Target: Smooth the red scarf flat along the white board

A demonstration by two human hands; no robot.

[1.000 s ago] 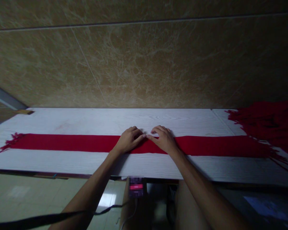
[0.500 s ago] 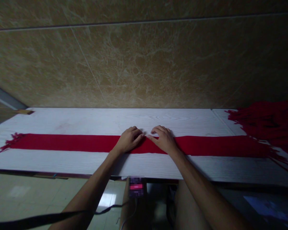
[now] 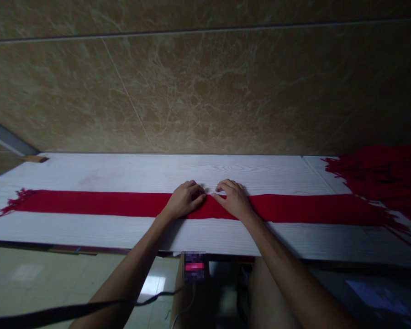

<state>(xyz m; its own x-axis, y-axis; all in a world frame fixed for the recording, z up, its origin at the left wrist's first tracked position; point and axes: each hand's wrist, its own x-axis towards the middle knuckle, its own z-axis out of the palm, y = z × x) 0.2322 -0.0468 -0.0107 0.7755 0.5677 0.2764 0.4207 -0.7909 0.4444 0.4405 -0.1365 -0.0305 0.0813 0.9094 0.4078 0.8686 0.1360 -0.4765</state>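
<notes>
A long red scarf (image 3: 99, 204) with fringed ends lies flat and lengthwise across the white wood-grain table. My left hand (image 3: 187, 199) rests on its middle part, fingers bent over the far edge and thumb a little apart from them. Just to the right, my right hand (image 3: 233, 198) lies on the same scarf, its thumb and curved fingers apart. A narrow gap separates the two hands at the scarf's far edge. Whether a fingertip touches something small there is too dim to tell.
A heap of red fringed cloth (image 3: 387, 183) sits at the table's right end, touching the scarf's fringe. Behind the white table (image 3: 130, 171) rises a brown marbled tile wall (image 3: 205, 91). A dark strap (image 3: 71, 312) crosses the lower left. A blurred-out device (image 3: 194, 266) is below the table edge.
My left thumb has drawn in slightly and the gap between the two thumbs is a touch wider. The scarf lies as before.
</notes>
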